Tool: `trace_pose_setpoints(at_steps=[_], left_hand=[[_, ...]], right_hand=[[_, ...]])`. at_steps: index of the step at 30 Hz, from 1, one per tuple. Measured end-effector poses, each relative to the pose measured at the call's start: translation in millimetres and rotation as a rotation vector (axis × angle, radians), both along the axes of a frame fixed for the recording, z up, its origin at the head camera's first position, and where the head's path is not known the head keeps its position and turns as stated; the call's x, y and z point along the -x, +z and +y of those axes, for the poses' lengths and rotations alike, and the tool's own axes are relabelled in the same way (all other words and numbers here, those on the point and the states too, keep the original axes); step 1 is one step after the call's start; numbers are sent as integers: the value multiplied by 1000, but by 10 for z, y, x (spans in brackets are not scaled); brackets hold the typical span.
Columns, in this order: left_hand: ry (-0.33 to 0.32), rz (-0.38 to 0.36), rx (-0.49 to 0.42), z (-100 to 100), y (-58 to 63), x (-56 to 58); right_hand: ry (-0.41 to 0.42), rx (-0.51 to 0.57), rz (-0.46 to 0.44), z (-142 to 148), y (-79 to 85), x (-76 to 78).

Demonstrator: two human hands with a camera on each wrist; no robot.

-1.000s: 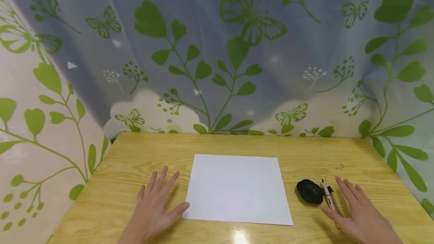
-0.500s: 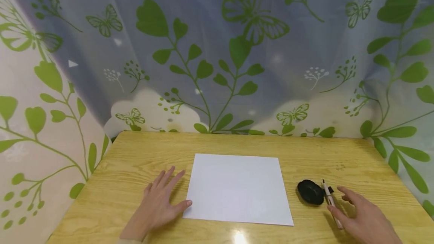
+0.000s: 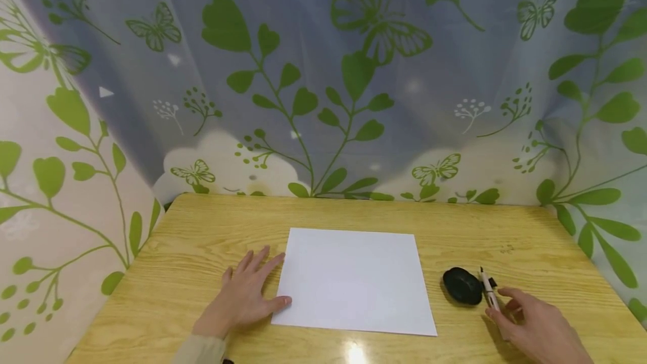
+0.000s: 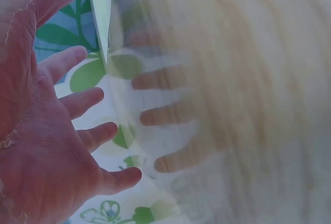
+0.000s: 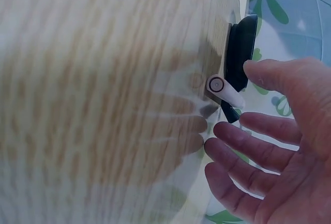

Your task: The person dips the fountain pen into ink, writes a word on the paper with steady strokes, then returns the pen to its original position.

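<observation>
Pen (image 3: 489, 291), lower right of frame, near black oval object (image 3: 462, 286) | right hand (image 3: 541, 319): fingers loosely bent, thumb apart, nothing gripped | left hand (image 3: 245, 296): spread, empty, at left edge of paper (image 3: 354, 281), lower centre | advise: pinch pen mid-length, clear of dark tip (image 3: 482, 269).

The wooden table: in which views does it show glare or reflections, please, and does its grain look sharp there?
Head view: the wooden table has a bright glare spot at the picture's bottom edge, grain readable; left wrist view: it partly mirrors the left hand, grain soft; right wrist view: it partly mirrors the right hand, grain hazy.
</observation>
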State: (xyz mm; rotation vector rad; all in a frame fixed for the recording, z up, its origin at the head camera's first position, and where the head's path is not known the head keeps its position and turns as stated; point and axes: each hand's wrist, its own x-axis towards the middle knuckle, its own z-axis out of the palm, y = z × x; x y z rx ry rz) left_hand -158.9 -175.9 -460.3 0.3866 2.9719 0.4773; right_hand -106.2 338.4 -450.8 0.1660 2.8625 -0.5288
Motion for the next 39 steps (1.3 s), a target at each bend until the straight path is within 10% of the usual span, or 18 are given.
trace_pose_setpoints(at_steps=[39], left_hand=[[-5, -134, -17, 116, 1, 117]], right_hand=[[-5, 9, -4, -49, -40, 98]])
